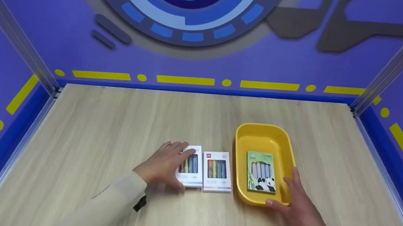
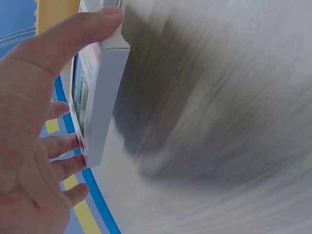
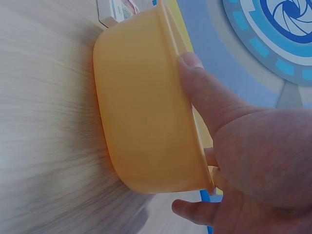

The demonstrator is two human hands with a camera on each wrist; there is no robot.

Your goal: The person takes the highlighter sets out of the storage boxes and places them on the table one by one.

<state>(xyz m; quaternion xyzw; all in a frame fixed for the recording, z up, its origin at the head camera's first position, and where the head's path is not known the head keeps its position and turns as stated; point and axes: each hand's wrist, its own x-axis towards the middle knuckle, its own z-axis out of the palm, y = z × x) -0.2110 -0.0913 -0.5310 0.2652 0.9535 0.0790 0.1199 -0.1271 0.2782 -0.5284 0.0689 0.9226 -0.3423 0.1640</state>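
Observation:
A white crayon box [image 1: 191, 179] with a window of coloured sticks lies under my left hand [image 1: 165, 162]. The left wrist view shows the thumb on one end of this box [image 2: 108, 97] and fingertips at the other, holding it lengthwise. Close beside it on the right lies a similar white crayon box [image 1: 218, 170]. My right hand [image 1: 304, 214] holds the near right corner of a yellow plastic bin [image 1: 263, 140], its thumb against the rim in the right wrist view. Flat inside the bin is a green crayon box [image 1: 262, 169] with pandas printed on it.
Everything stands on a light wooden table [image 1: 134, 117]. Purple printed walls with yellow dashes [image 1: 186, 80] enclose its back and both sides. Metal posts [image 1: 399, 61] rise at the back corners.

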